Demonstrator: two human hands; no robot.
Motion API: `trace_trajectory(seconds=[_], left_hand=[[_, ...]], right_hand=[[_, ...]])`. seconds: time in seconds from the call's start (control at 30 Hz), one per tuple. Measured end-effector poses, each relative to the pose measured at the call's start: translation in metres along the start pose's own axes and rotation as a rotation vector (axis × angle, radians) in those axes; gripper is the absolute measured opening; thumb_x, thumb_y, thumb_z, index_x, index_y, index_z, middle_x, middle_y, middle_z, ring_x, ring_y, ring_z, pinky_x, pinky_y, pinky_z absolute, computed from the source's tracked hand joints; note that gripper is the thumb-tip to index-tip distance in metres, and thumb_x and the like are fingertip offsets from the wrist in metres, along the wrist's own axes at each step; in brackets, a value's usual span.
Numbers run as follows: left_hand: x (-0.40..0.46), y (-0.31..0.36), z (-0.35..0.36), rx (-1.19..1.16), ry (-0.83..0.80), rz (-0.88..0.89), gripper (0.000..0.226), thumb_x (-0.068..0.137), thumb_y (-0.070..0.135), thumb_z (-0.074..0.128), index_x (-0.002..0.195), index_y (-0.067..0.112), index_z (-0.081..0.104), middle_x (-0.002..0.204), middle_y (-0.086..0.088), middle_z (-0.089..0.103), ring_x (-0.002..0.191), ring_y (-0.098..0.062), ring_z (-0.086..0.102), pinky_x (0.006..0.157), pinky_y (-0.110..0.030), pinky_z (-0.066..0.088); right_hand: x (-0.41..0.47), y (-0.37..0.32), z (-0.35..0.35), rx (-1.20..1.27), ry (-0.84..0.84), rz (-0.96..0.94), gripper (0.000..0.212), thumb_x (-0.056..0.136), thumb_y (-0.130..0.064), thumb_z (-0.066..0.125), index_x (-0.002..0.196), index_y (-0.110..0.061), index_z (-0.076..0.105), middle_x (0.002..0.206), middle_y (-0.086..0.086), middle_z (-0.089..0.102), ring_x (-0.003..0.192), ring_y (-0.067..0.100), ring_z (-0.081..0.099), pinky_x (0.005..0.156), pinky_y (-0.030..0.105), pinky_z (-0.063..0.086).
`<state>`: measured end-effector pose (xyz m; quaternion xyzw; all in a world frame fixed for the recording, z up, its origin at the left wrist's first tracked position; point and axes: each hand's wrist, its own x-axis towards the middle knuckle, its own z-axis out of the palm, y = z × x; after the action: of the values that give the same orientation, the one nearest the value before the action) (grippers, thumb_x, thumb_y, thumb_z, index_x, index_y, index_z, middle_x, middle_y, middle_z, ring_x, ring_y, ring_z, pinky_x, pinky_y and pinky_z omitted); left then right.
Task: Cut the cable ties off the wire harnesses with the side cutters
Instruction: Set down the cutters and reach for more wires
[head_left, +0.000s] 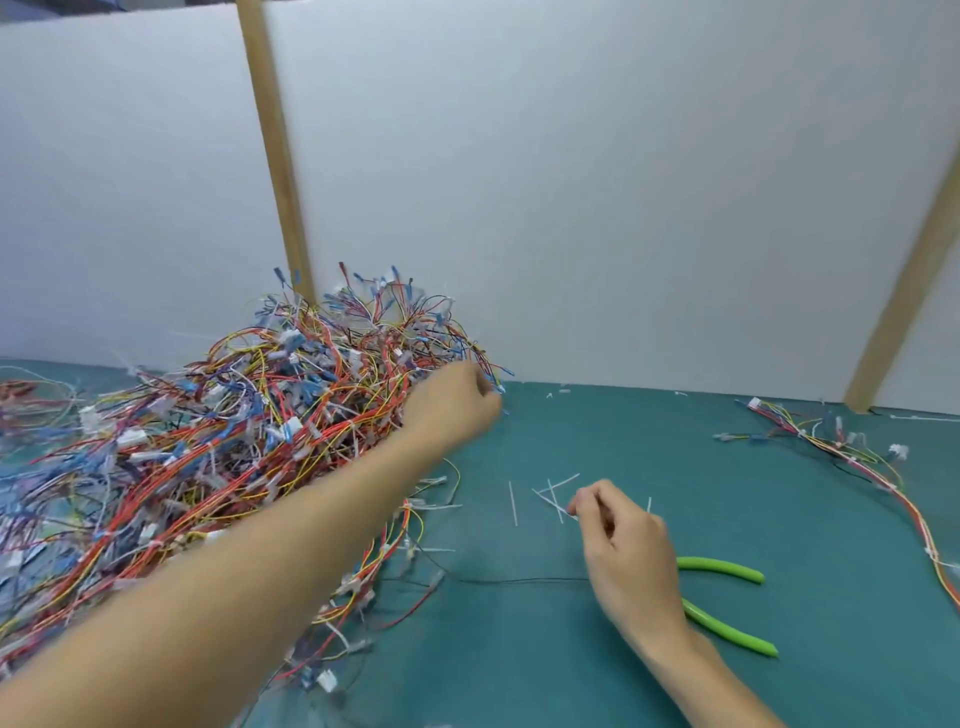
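A big tangled pile of wire harnesses (234, 441) in red, blue, yellow and white covers the left of the green mat. My left hand (457, 402) reaches over the pile and its curled fingers grip wires at the pile's far right edge. My right hand (626, 545) hovers low over the mat, with thumb and forefinger pinching a thin white cut tie piece (571, 513). More cut cable ties (553, 493) lie scattered just left of those fingertips. The side cutters (727, 629), with green handles, lie on the mat behind my right hand, their jaws hidden by it.
A single harness (857, 460) lies stretched out at the far right of the green mat (597, 675). White panels and two wooden posts (275, 156) close off the back. A thin black wire (519, 580) runs across the mat.
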<state>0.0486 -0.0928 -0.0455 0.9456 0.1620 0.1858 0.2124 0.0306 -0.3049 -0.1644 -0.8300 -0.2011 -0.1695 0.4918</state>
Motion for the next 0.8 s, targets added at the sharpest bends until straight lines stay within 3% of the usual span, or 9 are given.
trace_trajectory(seconds=[0.1,0.2,0.3,0.37,0.43,0.5,0.57,0.67,0.8], left_hand=[[0.024,-0.014,-0.033,0.503,0.127,0.148,0.023,0.085,0.023,0.056,0.103,0.012,0.066,0.098,-0.006,0.064,0.096,-0.029,0.065,0.080,-0.038,0.055],[0.047,-0.041,-0.065,0.928,0.121,0.074,0.041,0.092,0.031,0.057,0.128,0.013,0.055,0.125,-0.010,0.059,0.117,-0.027,0.057,0.096,-0.044,0.049],[0.059,-0.065,-0.077,0.812,-0.144,-0.026,0.036,0.091,0.048,0.061,0.088,0.013,0.066,0.081,0.001,0.065,0.077,-0.019,0.062,0.080,-0.037,0.055],[0.058,-0.074,-0.069,0.857,-0.249,0.001,0.051,0.090,0.065,0.054,0.081,0.016,0.066,0.074,0.005,0.062,0.079,-0.019,0.062,0.087,-0.043,0.048],[0.054,-0.080,-0.056,0.918,-0.213,0.063,0.057,0.091,0.071,0.047,0.079,0.017,0.058,0.079,0.005,0.059,0.095,-0.024,0.059,0.104,-0.052,0.037],[0.051,-0.081,-0.044,0.920,-0.165,0.118,0.045,0.094,0.061,0.053,0.084,0.017,0.057,0.088,0.000,0.062,0.102,-0.027,0.057,0.109,-0.051,0.033],[0.048,-0.079,-0.038,0.922,-0.132,0.135,0.026,0.095,0.039,0.060,0.084,0.016,0.057,0.078,0.002,0.060,0.083,-0.025,0.057,0.099,-0.045,0.040],[0.050,-0.076,-0.039,0.820,-0.022,0.119,0.027,0.095,0.023,0.054,0.069,0.016,0.052,0.064,0.001,0.057,0.060,-0.022,0.057,0.070,-0.034,0.052],[0.061,-0.077,-0.057,0.558,0.293,0.085,0.027,0.098,0.019,0.050,0.075,0.006,0.054,0.075,-0.008,0.057,0.062,-0.030,0.060,0.058,-0.038,0.052]], right_hand=[[-0.001,-0.005,0.002,-0.022,-0.010,-0.006,0.031,0.102,-0.034,0.048,0.074,-0.026,0.059,0.052,-0.007,0.045,0.052,0.015,0.044,0.052,0.028,0.032],[-0.003,-0.009,0.005,-0.015,-0.007,-0.046,0.036,0.102,-0.042,0.041,0.074,-0.025,0.056,0.052,-0.008,0.044,0.050,0.015,0.042,0.051,0.029,0.031],[-0.002,-0.008,0.006,-0.038,-0.019,-0.058,0.037,0.103,-0.042,0.042,0.075,-0.023,0.057,0.052,-0.005,0.043,0.050,0.016,0.041,0.052,0.035,0.035],[0.000,-0.008,0.006,-0.043,-0.028,-0.053,0.038,0.103,-0.042,0.042,0.075,-0.021,0.057,0.054,-0.006,0.044,0.051,0.017,0.041,0.053,0.038,0.037],[0.000,-0.010,0.007,-0.053,-0.031,-0.058,0.038,0.103,-0.041,0.042,0.075,-0.019,0.057,0.055,-0.005,0.045,0.052,0.019,0.042,0.053,0.039,0.038],[-0.001,-0.012,0.008,-0.066,-0.030,-0.067,0.038,0.104,-0.039,0.045,0.076,-0.017,0.058,0.059,0.000,0.046,0.055,0.023,0.043,0.054,0.042,0.040],[-0.002,-0.013,0.007,-0.073,-0.036,-0.063,0.041,0.103,-0.042,0.043,0.076,-0.015,0.058,0.058,0.000,0.045,0.056,0.025,0.043,0.055,0.043,0.040],[-0.001,-0.012,0.004,-0.064,-0.041,-0.041,0.041,0.103,-0.043,0.041,0.076,-0.017,0.059,0.055,-0.003,0.042,0.057,0.025,0.043,0.054,0.041,0.038],[0.000,-0.012,0.005,-0.068,-0.034,-0.040,0.037,0.104,-0.037,0.046,0.078,-0.014,0.059,0.061,0.005,0.046,0.057,0.027,0.043,0.055,0.044,0.038]])
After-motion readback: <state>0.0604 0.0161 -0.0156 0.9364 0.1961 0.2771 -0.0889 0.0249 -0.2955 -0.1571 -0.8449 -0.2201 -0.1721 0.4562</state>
